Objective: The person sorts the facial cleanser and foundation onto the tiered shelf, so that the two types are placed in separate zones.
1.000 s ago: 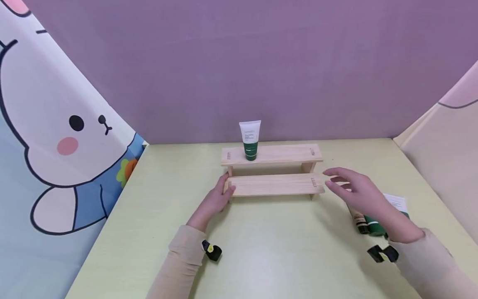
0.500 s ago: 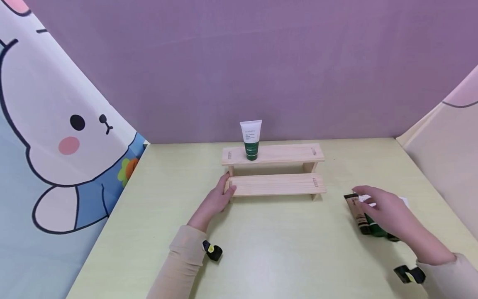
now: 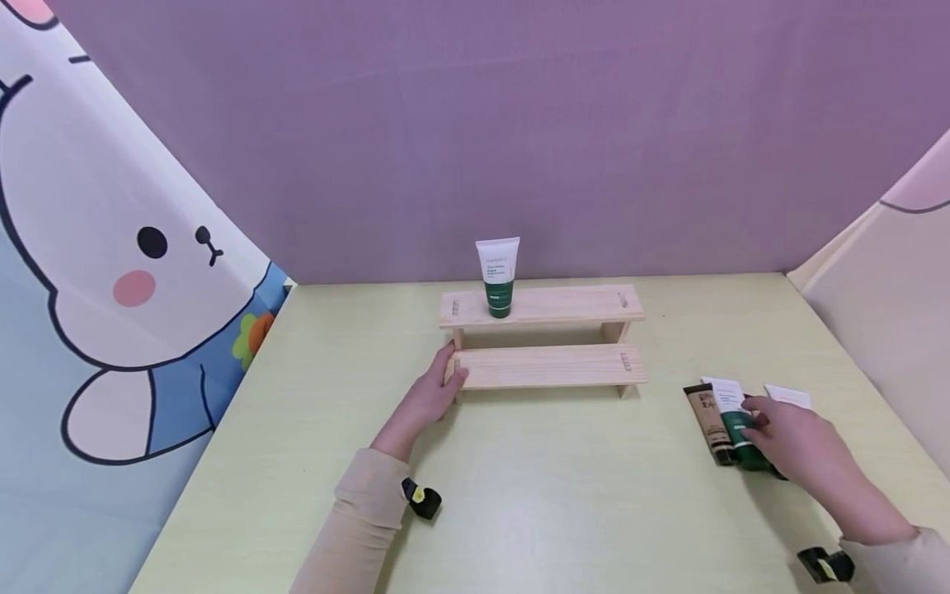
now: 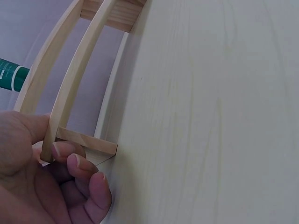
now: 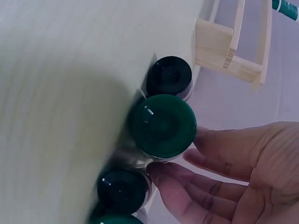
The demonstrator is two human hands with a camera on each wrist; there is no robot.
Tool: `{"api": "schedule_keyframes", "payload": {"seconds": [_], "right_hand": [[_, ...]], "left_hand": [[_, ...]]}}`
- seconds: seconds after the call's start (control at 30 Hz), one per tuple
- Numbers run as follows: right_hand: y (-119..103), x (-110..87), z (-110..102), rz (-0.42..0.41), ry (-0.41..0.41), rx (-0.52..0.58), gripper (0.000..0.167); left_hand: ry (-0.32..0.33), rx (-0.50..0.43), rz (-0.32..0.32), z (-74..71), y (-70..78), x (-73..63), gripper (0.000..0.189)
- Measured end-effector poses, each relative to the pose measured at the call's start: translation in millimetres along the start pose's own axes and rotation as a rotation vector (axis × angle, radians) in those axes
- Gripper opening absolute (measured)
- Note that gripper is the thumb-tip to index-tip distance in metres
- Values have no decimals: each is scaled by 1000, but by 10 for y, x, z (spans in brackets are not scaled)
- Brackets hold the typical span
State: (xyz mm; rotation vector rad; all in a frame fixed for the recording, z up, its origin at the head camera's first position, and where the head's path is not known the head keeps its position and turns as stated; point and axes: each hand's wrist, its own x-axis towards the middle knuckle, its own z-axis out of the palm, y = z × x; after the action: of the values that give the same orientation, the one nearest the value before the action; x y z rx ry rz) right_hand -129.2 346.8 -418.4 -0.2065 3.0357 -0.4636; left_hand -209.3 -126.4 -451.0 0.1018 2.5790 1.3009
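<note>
A two-tier wooden rack (image 3: 549, 367) stands mid-table, with a white-and-green tube (image 3: 497, 272) upright toward the left of its upper shelf. My left hand (image 3: 426, 396) grips the left end of the lower shelf, thumb on top and fingertips curled beneath, as the left wrist view shows. At the right, my right hand (image 3: 805, 441) has thumb and fingers round a second white-and-green tube (image 3: 730, 400) that lies on the table. In the right wrist view its green cap (image 5: 163, 126) faces the camera, with fingertips close beside and below it.
A brown tube (image 3: 708, 425) with a black cap lies along the left side of the held tube. Another white-topped tube (image 3: 788, 397) is partly hidden behind my right hand. Further caps, one black (image 5: 121, 191), show below in the right wrist view. A purple cloth (image 3: 519, 140) rises behind the table.
My right hand has moved from beside the rack's right end, rightward and nearer, down to the lying tubes, its fingers closing round one. My left hand stays on the rack.
</note>
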Motion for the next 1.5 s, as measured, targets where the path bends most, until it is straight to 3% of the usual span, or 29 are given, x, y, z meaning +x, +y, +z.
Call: {"api": "schedule_keyframes", "payload": {"seconds": [0.4, 0.63, 0.77, 1.0, 1.5], "right_hand": [[12, 29, 56, 45, -71, 82, 60], [-14, 55, 95, 89, -159, 157, 51], [-4, 59, 85, 123, -187, 197, 58], [-6, 29, 69, 143, -166, 251, 72], [-201, -34, -59, 114, -45, 290, 67]], "left_hand": [[8, 0, 1, 2, 12, -18, 60], [8, -8, -3, 11, 1, -16, 60], [10, -14, -15, 15, -1, -11, 60], [6, -15, -15, 18, -6, -7, 60], [7, -18, 6, 9, -6, -11, 60]]}}
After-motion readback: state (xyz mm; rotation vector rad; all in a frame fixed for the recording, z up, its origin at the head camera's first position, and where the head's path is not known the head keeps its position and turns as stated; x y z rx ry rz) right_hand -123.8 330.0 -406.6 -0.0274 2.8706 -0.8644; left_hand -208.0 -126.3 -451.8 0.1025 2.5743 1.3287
